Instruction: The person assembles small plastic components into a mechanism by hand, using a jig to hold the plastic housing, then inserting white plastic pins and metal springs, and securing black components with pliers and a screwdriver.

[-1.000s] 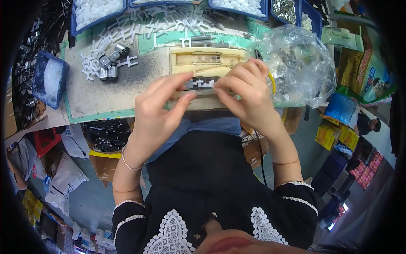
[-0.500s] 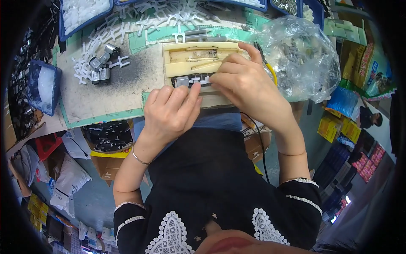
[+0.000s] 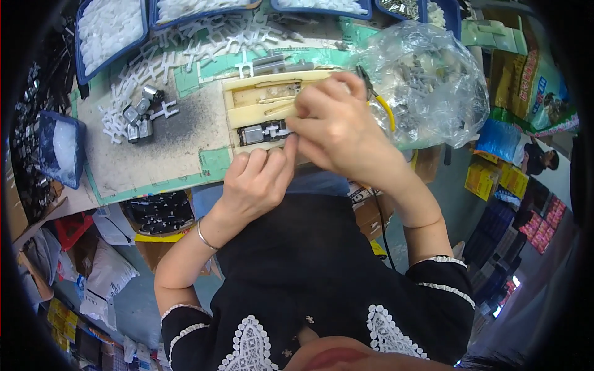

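Note:
A small black housing [image 3: 245,137] with a silver motor [image 3: 253,133] and white plastic parts [image 3: 273,131] lies in the near slot of a cream fixture block [image 3: 247,116]. My right hand [image 3: 340,127] bends over the block's right side, thumb and fingers pinched at the housing's right end; whatever is in the pinch is hidden. From the near side, my left hand [image 3: 257,182] has its fingers curled together, its index tip against the housing's near right edge beside the right fingertips. The left thumb is out of sight.
Loose silver motors [image 3: 141,117] and white forked parts [image 3: 111,123] lie left of the block. Cutters with yellow handles [image 3: 385,110] and a clear plastic bag [image 3: 427,86] are at right. Blue bins [image 3: 80,59] of white parts line the back; another blue bin [image 3: 77,151] stands at left.
My left index finger has shifted right along the housing to its right end. My right hand has curled more tightly over the block. The whole view has shifted slightly.

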### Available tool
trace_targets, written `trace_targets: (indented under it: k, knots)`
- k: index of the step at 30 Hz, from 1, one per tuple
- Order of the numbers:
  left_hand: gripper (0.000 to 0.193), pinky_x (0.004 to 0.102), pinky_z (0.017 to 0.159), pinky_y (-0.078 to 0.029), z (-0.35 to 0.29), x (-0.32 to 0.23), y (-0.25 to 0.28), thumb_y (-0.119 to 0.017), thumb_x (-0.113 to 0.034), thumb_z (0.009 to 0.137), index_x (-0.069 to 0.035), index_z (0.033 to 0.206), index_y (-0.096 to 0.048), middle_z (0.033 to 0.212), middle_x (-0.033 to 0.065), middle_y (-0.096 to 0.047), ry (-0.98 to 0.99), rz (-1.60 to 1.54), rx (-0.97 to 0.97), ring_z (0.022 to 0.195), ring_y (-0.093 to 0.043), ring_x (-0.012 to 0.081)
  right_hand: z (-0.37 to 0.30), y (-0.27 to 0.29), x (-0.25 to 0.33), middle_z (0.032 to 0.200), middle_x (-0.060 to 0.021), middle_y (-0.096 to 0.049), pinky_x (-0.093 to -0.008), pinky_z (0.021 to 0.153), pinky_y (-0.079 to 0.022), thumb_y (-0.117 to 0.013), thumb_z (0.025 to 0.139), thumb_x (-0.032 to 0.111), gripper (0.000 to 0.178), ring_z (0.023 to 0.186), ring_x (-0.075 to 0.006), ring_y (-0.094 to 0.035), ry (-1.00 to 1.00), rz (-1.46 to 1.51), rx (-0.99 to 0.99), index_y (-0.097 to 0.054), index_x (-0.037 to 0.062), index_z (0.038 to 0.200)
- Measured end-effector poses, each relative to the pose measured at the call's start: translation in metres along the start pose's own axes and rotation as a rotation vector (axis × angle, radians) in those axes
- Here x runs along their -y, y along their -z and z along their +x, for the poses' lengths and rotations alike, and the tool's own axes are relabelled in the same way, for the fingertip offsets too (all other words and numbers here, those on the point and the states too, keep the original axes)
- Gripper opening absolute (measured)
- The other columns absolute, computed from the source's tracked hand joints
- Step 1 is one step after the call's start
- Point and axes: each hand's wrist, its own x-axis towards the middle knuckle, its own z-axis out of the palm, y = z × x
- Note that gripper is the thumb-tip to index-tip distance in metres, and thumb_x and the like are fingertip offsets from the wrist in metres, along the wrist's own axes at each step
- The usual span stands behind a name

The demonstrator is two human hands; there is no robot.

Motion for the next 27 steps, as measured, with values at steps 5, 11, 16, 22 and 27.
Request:
trace_targets:
  k: [5,11,16,22,27]
  knots:
    - [0.029,0.0272,0.052,-0.03,0.0,-0.002,-0.002,-0.063,-0.011,0.075,-0.003,0.103,-0.067,0.063,-0.0012,-0.036,0.041,-0.074,-0.016,0.054,-0.04,0.0112,-0.014,-0.011,-0.004,0.084,-0.0031,-0.055,-0.0396,0.091,-0.036,-0.068,0.069,0.009,0.019,0.085,-0.0201,-0.054,-0.059,0.022,-0.073,-0.065,0.0073,0.088]
    - [0.036,0.0346,0.063,-0.037,-0.003,0.046,0.023,-0.063,-0.007,0.077,-0.003,0.114,-0.061,0.084,0.0066,-0.057,0.284,0.026,-0.151,0.072,-0.051,0.0219,-0.057,0.045,-0.065,0.093,-0.0162,-0.061,-0.0383,0.078,-0.046,-0.062,0.077,0.007,0.017,0.087,-0.0319,-0.059,-0.635,-0.118,-0.421,-0.062,-0.001,0.092]
    - [0.034,0.0361,0.077,-0.041,0.007,0.091,0.026,-0.064,-0.01,0.08,-0.006,0.113,-0.061,0.098,0.0091,-0.06,0.497,0.315,-0.016,0.093,-0.053,0.0255,-0.073,0.042,-0.106,0.095,-0.0182,-0.061,-0.0409,0.081,-0.047,-0.059,0.077,0.007,0.021,0.091,-0.0364,-0.059,-0.687,-0.161,-0.25,-0.063,-0.002,0.096]
    - [0.026,0.038,0.079,-0.042,0.006,0.098,0.029,-0.064,-0.01,0.08,-0.005,0.106,-0.062,0.104,0.0094,-0.058,0.443,0.281,0.147,0.096,-0.053,0.0263,-0.062,0.045,-0.108,0.09,-0.0178,-0.064,-0.0378,0.069,-0.05,-0.06,0.075,0.008,0.021,0.077,-0.0308,-0.063,-0.709,-0.421,-0.192,-0.066,-0.0006,0.093]
    - [0.027,0.0373,0.079,-0.043,0.014,0.087,0.05,-0.061,-0.006,0.077,-0.002,0.104,-0.061,0.108,0.0117,-0.056,0.484,0.298,0.218,0.093,-0.054,0.027,-0.071,0.055,-0.101,0.088,-0.0098,-0.066,-0.027,0.066,-0.049,-0.061,0.083,0.009,0.019,0.073,-0.0146,-0.061,-0.766,0.322,-0.5,-0.066,-0.0023,0.098]
